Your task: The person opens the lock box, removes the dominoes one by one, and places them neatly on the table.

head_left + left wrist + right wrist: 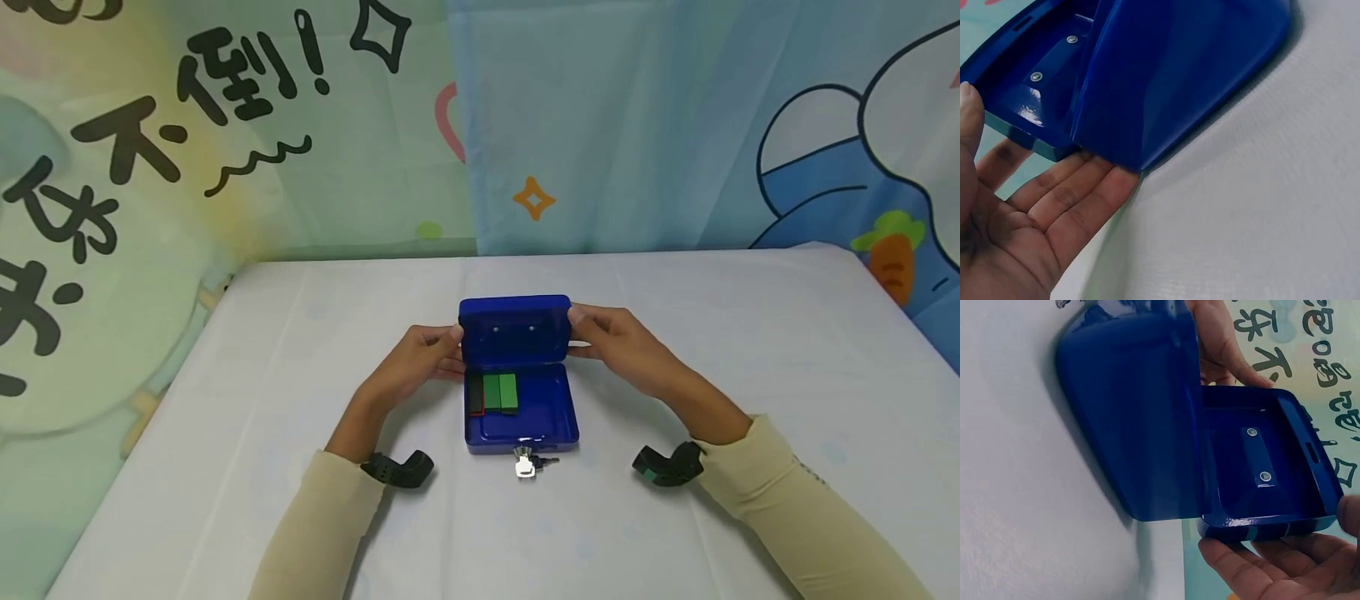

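A blue metal cash box (pixel 551 408) stands on the table with its lid (pixel 514 321) raised. My left hand (pixel 426 357) holds the lid's left side, thumb at the edge; in the left wrist view its lower fingers (pixel 1063 194) touch the box's back corner. At the lid's right side, my right hand (pixel 617 340) grips it between the thumb, near the upper corner, and fingers behind. Green blocks (pixel 500 392) lie in the left part of the box, beside a dark red-edged strip (pixel 476 396). From the front hangs a silver lock (pixel 525 463) with keys (pixel 544 461).
White cloth covers the table (pixel 300 375). Behind its far edge hangs a printed curtain (pixel 600 125) with cartoon figures and writing. A black wrist mount (pixel 401 470) sits on my left cuff and another mount (pixel 667 464) on my right.
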A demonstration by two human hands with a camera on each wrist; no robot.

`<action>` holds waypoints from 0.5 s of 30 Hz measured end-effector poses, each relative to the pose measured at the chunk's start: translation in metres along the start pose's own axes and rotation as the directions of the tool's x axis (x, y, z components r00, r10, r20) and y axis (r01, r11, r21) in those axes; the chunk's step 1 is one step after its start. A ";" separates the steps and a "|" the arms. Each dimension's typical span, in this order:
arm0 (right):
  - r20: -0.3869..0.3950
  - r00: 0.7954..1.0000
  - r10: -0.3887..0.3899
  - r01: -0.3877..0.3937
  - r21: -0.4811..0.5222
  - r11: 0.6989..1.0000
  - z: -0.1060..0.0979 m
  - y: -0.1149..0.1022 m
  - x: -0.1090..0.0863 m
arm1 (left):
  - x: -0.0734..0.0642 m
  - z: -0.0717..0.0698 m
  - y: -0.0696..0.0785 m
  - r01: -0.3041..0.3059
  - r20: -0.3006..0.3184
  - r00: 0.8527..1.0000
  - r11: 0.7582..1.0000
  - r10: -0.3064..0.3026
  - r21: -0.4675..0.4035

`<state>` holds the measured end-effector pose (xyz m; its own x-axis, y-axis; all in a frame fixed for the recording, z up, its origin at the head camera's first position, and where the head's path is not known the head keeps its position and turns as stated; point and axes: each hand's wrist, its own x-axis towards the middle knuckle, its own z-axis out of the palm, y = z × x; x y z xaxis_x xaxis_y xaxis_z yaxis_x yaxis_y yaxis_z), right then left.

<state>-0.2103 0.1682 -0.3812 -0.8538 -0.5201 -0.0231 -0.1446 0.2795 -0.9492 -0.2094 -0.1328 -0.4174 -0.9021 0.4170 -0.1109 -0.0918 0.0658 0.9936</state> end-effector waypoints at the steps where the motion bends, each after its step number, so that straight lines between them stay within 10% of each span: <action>1: 0.000 1.000 0.003 -0.003 0.010 1.000 0.000 0.001 0.001 | 0.000 -0.001 -0.001 0.005 0.007 1.000 1.000 -0.005 -0.008; 15: -0.038 0.997 0.061 -0.055 0.149 0.987 0.003 0.004 0.003 | 0.004 -0.003 -0.007 0.074 0.018 0.997 0.997 -0.074 -0.009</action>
<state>-0.2118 0.1650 -0.3860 -0.8794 -0.4711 -0.0689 -0.0218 0.1845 -0.9826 -0.2137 -0.1346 -0.4250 -0.8854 0.4268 -0.1841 -0.1617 0.0885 0.9829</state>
